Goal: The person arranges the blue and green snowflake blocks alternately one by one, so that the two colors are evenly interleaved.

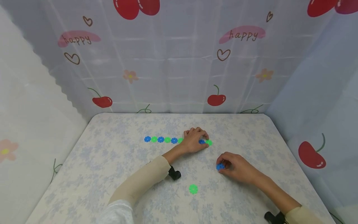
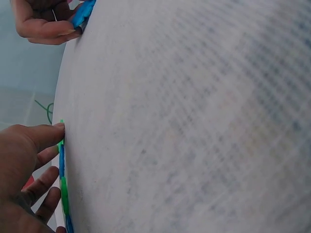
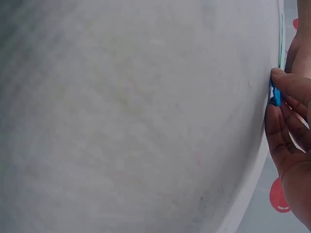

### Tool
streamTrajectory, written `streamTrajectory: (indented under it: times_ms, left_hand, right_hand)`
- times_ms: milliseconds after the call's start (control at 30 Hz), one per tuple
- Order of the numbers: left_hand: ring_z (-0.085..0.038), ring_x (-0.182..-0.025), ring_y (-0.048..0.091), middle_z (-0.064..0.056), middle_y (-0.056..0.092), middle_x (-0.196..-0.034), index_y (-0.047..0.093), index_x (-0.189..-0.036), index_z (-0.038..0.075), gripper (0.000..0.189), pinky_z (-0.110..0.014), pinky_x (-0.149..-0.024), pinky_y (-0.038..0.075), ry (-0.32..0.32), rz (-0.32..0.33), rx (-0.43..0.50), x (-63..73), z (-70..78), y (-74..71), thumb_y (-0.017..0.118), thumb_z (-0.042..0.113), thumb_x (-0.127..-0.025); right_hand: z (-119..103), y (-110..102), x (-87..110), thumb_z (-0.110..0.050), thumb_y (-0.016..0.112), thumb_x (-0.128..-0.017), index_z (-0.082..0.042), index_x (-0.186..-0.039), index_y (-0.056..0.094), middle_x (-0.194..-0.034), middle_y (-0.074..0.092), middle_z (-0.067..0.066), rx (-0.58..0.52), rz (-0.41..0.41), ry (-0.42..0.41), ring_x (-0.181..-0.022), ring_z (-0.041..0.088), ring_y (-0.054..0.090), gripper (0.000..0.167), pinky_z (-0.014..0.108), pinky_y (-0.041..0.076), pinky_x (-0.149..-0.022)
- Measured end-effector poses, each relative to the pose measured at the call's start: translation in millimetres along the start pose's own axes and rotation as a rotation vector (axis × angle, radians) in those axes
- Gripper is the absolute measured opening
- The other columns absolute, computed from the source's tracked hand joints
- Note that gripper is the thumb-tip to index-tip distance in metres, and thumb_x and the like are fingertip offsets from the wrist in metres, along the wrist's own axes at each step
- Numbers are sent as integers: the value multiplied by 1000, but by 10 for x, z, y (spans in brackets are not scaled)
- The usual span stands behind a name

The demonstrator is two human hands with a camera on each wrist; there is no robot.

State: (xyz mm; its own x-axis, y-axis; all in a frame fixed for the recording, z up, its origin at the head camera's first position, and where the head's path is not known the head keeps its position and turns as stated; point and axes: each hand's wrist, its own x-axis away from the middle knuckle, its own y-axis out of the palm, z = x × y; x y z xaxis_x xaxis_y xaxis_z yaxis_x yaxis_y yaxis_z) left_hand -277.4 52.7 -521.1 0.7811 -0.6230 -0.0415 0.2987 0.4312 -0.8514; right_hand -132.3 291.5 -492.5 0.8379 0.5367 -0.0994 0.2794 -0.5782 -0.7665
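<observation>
A straight row of alternating blue and green notched plastic discs, starting with a blue disc (image 1: 147, 139), lies across the table. My left hand (image 1: 193, 140) reaches over the row's right part and hides some discs. Its thumb and a finger pinch the edges of the green disc (image 1: 209, 142) at the right end, beside another blue disc (image 1: 201, 142). Nearer and to the right, my right hand (image 1: 237, 166) holds a separate blue notched disc (image 1: 220, 166) between thumb and fingertips. The right wrist view shows this blue disc (image 3: 276, 94) on edge, close to the tabletop.
One loose green disc (image 1: 193, 189) lies on the front part of the table (image 1: 112, 149), which has a pale, blue-mottled cover. Patterned curtains (image 1: 173, 68) enclose the back and sides. Black wrist cameras sit on both wrists, the left one (image 1: 174, 173) low over the table.
</observation>
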Motion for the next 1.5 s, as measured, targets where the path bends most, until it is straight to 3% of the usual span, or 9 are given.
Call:
streamTrajectory:
  times_ms: [667,1500]
  left_hand:
    - [-28,-131,50,3,61,-138,71,-123,31,26,-56,-107,30,5,-9,10,4,-1,-22,76,43,-101]
    - [-26,-132,50,4,59,-142,70,-124,33,25,-55,-110,31,20,-12,-22,27,-2,-23,73,46,-102]
  right_hand:
    - [151,-64,-210,-8,82,-95,-9,-120,75,-113,76,2,100,45,-18,-93,15,73,26,32,62,-84]
    - [382,-167,-595,-6,80,-96,-7,-124,75,-114,79,5,188,104,70,-96,21,75,29,40,62,-86]
